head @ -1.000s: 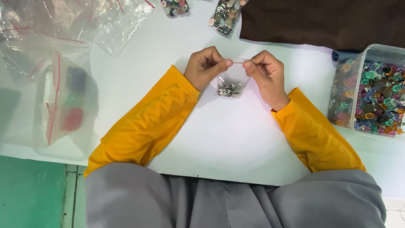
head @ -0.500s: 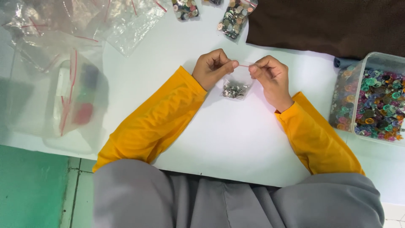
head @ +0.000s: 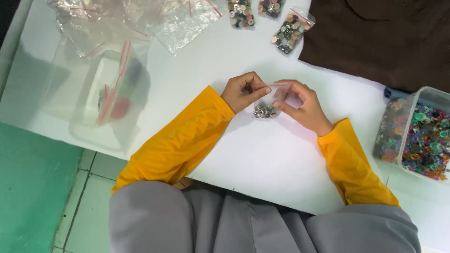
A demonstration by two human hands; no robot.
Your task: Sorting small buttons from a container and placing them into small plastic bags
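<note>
A small clear zip bag [head: 268, 104] with silvery buttons in its bottom hangs over the white table [head: 262, 159]. My left hand [head: 243, 91] pinches the bag's top edge at its left end. My right hand [head: 300, 105] pinches the same edge at the right end, fingers pressed along the red zip strip. Both arms wear yellow-orange sleeves. The buttons bunch at the bag's lower part, just above the tabletop.
A clear plastic box [head: 415, 136] full of multicoloured buttons stands at the right. Three filled small bags [head: 287, 33] lie at the back, beside a brown cloth [head: 379, 37]. Empty zip bags [head: 122, 23] and a clear tub [head: 110, 96] sit at the left.
The view has shifted, so everything sits lower in frame. My right fingers have slid along the bag's top edge; both hands still hold the bag.
</note>
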